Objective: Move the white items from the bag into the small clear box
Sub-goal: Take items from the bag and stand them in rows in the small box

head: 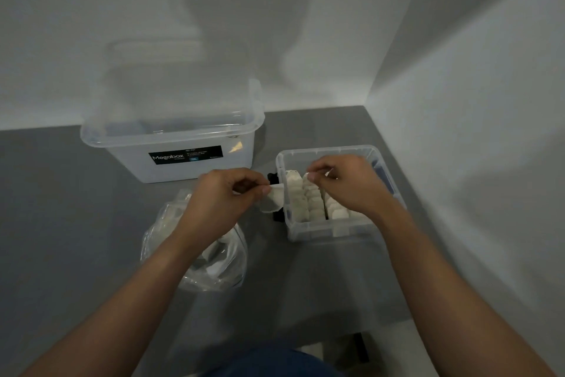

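**Over the small clear box, two hands at work with white items**

Beside the left wall of the small clear box [321, 231], the left hand [226, 196] pinches a white item [272, 201] between thumb and curled fingers. It holds the item just outside the box's rim, above the grey surface [61, 208].

The right hand [342, 184] hovers over the box's far end, its fingers curled. Its thumb and forefinger are drawn together at the top of the rows of white items [305, 202] that stand packed inside. Whether they nip one of those pieces cannot be told.

A black clip [271, 177] shows on the box's left wall.

Under the left wrist lies the clear plastic bag [214, 257], crumpled and open on the surface, with more white pieces in it.

Behind the bag, near the wall, stands a large clear box [171, 138] with a black "Megabox" label [185, 155] on its front. It is apart from the small box.
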{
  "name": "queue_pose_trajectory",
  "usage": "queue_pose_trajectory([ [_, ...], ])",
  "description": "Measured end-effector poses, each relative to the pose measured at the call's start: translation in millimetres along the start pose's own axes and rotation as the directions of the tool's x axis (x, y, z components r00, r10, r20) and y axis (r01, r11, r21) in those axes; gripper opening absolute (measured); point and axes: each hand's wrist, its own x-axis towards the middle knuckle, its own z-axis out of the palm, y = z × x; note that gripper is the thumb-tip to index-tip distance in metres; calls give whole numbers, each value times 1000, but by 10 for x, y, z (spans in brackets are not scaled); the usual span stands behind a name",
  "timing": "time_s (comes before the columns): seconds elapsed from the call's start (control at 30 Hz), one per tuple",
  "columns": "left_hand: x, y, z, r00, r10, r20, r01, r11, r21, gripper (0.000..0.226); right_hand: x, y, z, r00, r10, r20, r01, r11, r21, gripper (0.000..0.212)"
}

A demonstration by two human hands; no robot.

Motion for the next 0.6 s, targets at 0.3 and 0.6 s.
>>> queue_pose_trajectory([
  [0.3,211,230,266,985,151,88,-152,988,7,8,-311,-289,-245,981,-189,38,191,981,-44,17],
  [0.6,171,99,397,941,-61,332,-54,944,326,91,-214,22,-95,999,-32,-16,30,988,-148,13],
])
